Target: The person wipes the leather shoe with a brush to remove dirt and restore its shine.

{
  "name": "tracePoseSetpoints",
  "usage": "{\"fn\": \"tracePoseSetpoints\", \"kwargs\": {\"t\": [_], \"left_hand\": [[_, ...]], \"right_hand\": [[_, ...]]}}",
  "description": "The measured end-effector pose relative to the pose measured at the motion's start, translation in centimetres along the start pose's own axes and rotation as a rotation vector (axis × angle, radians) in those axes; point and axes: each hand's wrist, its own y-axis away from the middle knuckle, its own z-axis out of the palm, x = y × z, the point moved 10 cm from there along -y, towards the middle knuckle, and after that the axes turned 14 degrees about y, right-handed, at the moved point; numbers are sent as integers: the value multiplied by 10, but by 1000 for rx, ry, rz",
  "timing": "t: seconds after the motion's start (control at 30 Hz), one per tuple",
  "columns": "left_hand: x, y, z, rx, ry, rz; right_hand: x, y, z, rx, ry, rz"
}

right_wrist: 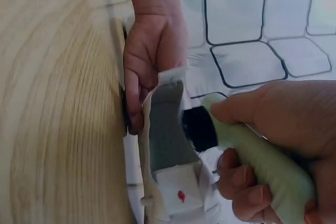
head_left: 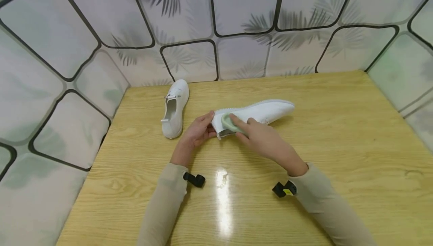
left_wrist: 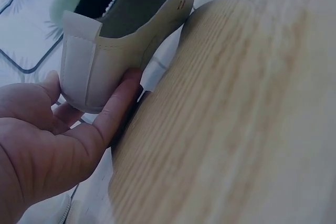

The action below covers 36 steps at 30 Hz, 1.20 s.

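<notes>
A white shoe (head_left: pixel 275 107) is tipped on its side on the table, its toe to the right and its opening facing me. My left hand (head_left: pixel 197 132) holds it by the heel; in the left wrist view, thumb and fingers grip both sides of the heel (left_wrist: pixel 79 72). My right hand (head_left: pixel 267 141) grips a pale green brush (head_left: pixel 230 123) over the side of the shoe near the heel. Dark bristles (right_wrist: pixel 200 129) show in the right wrist view, against the shoe's upper beside the opening. Part of the brush handle is hidden under the right hand.
A second white shoe (head_left: pixel 176 126) stands upright to the left, toe pointing to the back. The wooden table (head_left: pixel 338 126) meets patterned wall covering (head_left: pixel 243 58) at the back and sides. Small black devices are strapped at both wrists.
</notes>
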Motion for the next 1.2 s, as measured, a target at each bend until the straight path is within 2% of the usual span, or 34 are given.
{"fn": "tracePoseSetpoints", "kwargs": {"t": [0.07,0.13,0.27,0.33,0.4,0.5,0.57,0.73,0.93,1.1,1.2], "left_hand": [[0,0,0,-9,0,4],[0,0,1,-13,1,6],[1,0,-1,0,-1,7],[1,1,-3,5,-10,9],[1,1,-3,-1,-12,9],[1,2,-1,-16,-17,9],[0,2,0,-21,-13,8],[1,1,0,-6,-7,6],[0,1,1,-14,-12,-5],[1,0,2,-14,-12,2],[1,0,0,-11,-13,1]], "right_hand": [[-3,0,2,-27,-9,-25],[1,2,-2,-41,1,-14],[18,4,-12,10,28,72],[19,2,-11,38,32,89],[13,-1,-5,38,20,52],[0,-2,4,-24,-25,-35],[-2,-1,4,-51,-50,-56],[13,2,-3,-15,-34,32],[6,3,3,-78,-42,-46],[20,3,-9,9,4,62],[16,3,-6,-21,7,30]]}}
